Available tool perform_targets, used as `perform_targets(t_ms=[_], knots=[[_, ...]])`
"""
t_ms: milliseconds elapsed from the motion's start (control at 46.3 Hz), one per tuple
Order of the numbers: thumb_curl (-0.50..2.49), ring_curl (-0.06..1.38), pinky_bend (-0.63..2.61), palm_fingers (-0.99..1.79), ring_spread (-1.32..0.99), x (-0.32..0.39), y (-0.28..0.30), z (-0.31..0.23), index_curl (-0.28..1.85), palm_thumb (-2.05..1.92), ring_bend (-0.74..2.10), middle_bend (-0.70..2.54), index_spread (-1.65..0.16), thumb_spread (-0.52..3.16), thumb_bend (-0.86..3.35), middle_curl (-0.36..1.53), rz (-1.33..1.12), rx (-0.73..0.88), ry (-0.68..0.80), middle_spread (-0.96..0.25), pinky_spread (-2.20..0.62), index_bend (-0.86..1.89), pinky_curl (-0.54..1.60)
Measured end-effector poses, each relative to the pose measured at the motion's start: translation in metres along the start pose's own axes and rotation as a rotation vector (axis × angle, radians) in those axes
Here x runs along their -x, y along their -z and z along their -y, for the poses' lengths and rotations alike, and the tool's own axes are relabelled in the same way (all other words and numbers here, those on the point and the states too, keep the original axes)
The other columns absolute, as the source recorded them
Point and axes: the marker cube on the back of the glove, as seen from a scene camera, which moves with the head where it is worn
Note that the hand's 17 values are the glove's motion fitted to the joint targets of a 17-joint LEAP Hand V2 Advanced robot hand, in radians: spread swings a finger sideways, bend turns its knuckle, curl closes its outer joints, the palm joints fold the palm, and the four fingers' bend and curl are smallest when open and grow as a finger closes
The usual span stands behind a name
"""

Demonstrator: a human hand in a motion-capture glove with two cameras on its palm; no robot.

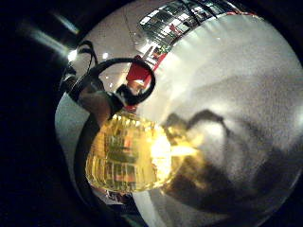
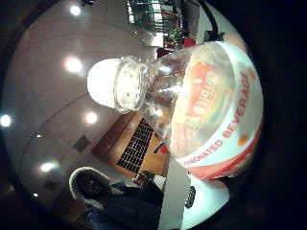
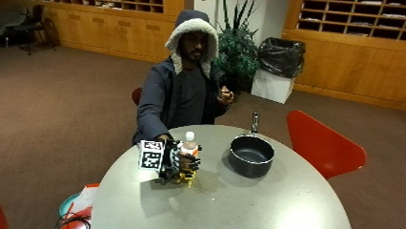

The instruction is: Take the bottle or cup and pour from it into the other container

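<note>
One view only: pot (image 3: 251, 155) beside bottle (image 3: 187, 160).

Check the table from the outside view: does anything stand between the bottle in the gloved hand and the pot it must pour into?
Nothing visible does. The right hand grips the bottle upright on the table, and only bare tabletop lies between it and the pot. The bottle's white cap is still on.
</note>
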Motion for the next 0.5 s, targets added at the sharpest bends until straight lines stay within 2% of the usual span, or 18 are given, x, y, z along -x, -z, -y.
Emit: perform_targets(t_ms=[281,389,411,497], knots=[[0.43,0.34,0.35,1.1,-0.15,0.046,0.001,-0.006,0.26,1.01,0.57,0.36,-0.3,0.61,-0.02,0.37,-0.167,0.037,0.105,-0.24,0.18,0.1,0.31],[0.44,0.35,0.33,1.1,-0.15,0.083,-0.012,0.018,0.26,1.01,0.57,0.36,-0.3,0.61,-0.03,0.38,-0.347,-0.144,0.25,-0.25,0.17,0.1,0.32],[0.44,0.35,0.33,1.1,-0.16,0.089,-0.015,0.017,0.26,1.01,0.56,0.36,-0.3,0.61,-0.03,0.38,-0.391,-0.138,0.257,-0.25,0.17,0.1,0.32],[0.44,0.35,0.33,1.1,-0.17,0.111,-0.026,-0.003,0.26,1.01,0.56,0.36,-0.3,0.61,-0.03,0.39,-0.604,0.08,0.195,-0.25,0.16,0.1,0.32]])
